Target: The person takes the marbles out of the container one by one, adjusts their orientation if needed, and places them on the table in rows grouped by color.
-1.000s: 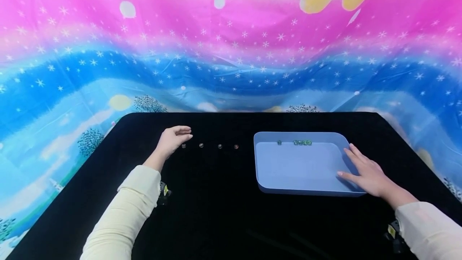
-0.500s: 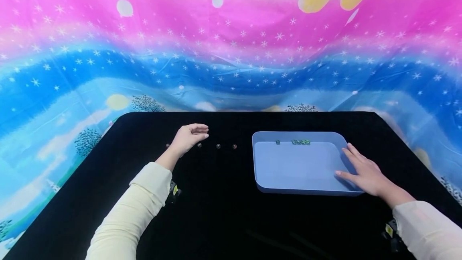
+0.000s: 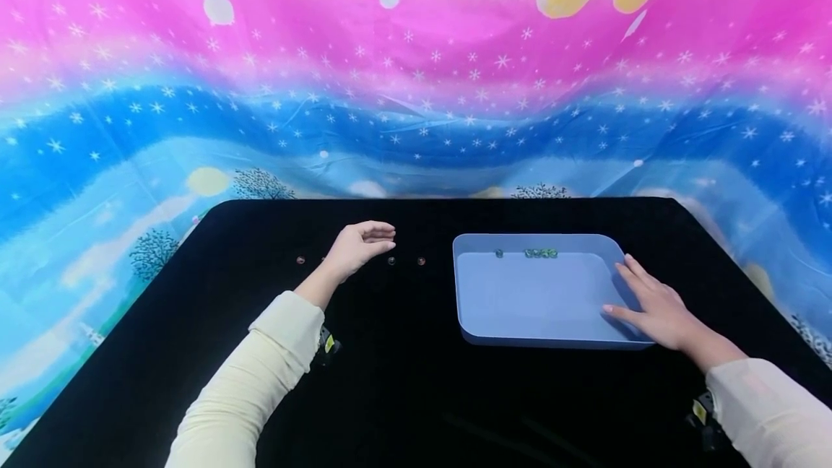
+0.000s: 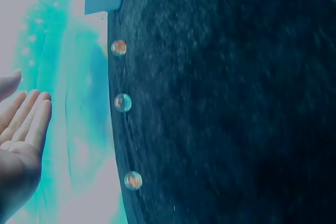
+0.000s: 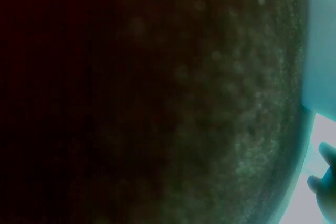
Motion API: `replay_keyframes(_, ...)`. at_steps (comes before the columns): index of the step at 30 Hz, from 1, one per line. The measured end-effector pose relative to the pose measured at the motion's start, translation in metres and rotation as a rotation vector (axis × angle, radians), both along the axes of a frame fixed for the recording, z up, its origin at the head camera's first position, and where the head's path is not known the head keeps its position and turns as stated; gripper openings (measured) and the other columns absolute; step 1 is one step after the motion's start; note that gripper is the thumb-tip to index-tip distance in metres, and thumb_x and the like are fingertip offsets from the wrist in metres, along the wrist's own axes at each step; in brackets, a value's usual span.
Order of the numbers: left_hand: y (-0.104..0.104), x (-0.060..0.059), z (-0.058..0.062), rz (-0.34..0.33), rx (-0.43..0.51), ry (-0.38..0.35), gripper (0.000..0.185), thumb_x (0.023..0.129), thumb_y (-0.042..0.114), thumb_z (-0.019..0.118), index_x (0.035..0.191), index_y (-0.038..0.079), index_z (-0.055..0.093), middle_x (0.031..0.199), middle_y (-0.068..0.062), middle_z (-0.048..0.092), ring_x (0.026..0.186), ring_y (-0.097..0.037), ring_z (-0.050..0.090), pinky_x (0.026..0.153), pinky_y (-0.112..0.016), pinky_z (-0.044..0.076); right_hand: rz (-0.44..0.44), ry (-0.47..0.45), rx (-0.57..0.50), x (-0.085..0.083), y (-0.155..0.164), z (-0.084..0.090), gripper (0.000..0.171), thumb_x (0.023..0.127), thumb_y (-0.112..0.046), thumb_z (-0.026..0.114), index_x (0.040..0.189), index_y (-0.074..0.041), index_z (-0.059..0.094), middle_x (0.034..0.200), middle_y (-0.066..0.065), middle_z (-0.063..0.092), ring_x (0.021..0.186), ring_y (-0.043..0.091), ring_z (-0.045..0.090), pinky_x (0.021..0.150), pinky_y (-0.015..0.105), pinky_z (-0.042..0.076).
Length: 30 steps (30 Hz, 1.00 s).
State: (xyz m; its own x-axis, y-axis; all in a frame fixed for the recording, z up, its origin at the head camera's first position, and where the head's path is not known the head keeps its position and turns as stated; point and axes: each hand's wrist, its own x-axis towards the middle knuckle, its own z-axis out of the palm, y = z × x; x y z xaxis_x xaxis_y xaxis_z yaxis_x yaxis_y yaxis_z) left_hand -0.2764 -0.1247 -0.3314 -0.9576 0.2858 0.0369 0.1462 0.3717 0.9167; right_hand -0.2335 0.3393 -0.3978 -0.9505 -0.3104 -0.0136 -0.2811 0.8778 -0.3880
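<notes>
While the left hand (image 3: 360, 245) hovers over the row of marbles on the black table (image 3: 390, 396), its fingers lie straight and close together, thumb a little apart, holding nothing. From the head view, one marble (image 3: 391, 261) sits just right of the fingertips, and another marble (image 3: 421, 261) lies further right, between hand and tray. To the left of the hand, a reddish marble (image 3: 300, 260) rests on the cloth, and a fainter one just beside the wrist is too small to make out properly. The left wrist view shows three marbles in a line on the dark cloth, the middle marble (image 4: 123, 102) clear, the outer two tinged orange, all apart from the open palm.

Over on the right, the blue tray (image 3: 520, 331) stands on the table, and the right hand (image 3: 656, 305) rests on its right rim, fingers spread and flat, thumb lying on the tray floor. Against the tray's far wall sits a cluster of green marbles (image 3: 542, 253), touching one another, with a single marble (image 3: 499, 253) apart to their left. The right wrist view is dark and blurred; only cloth, a tray edge and a fingertip show. Behind the table hangs a pink and blue starry backdrop (image 3: 416, 92).
</notes>
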Motion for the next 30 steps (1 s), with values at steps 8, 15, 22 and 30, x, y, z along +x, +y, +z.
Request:
replay_keyframes(8, 0.011, -0.014, -0.017, -0.027, 0.077, -0.026, 0.033, 0.081, 0.008, 0.060, 0.112, 0.000, 0.054, 0.110, -0.014, 0.056, 0.100, -0.021, 0.053, 0.083, -0.036, 0.043, -0.017, -0.012, 0.015, -0.001, -0.001, 0.000, 0.083, 0.084, -0.046, 0.049, 0.135, 0.007, 0.010, 0.140, 0.022, -0.009, 0.122, 0.047, 0.002, 0.084, 0.066, 0.008)
replay_keyframes(15, 0.029, -0.025, -0.031, -0.047, 0.099, 0.018, 0.031, 0.081, 0.007, 0.060, 0.111, 0.001, 0.056, 0.110, -0.017, 0.055, 0.098, -0.017, 0.055, 0.082, -0.029, 0.043, -0.011, 0.001, 0.016, -0.003, 0.001, 0.000, 0.083, 0.084, -0.045, 0.049, 0.135, 0.007, 0.010, 0.140, 0.023, -0.008, 0.122, 0.046, 0.002, 0.084, 0.065, 0.010)
replay_keyframes(22, 0.048, -0.024, -0.027, -0.081, 0.130, -0.018, 0.031, 0.080, 0.008, 0.062, 0.110, 0.002, 0.056, 0.106, -0.010, 0.059, 0.093, -0.016, 0.057, 0.077, -0.039, 0.045, -0.009, -0.009, 0.015, -0.003, 0.002, -0.002, 0.082, 0.084, -0.045, 0.049, 0.135, 0.006, 0.010, 0.140, 0.022, -0.009, 0.122, 0.046, 0.002, 0.084, 0.066, 0.010)
replay_keyframes(30, 0.065, -0.008, -0.005, -0.126, 0.096, -0.032, 0.032, 0.082, 0.007, 0.059, 0.113, -0.002, 0.054, 0.111, -0.018, 0.055, 0.096, -0.021, 0.055, 0.074, -0.040, 0.045, -0.003, -0.015, 0.010, -0.004, 0.002, 0.002, 0.081, 0.085, -0.044, 0.048, 0.135, 0.006, 0.010, 0.140, 0.022, -0.009, 0.122, 0.046, 0.002, 0.084, 0.066, 0.009)
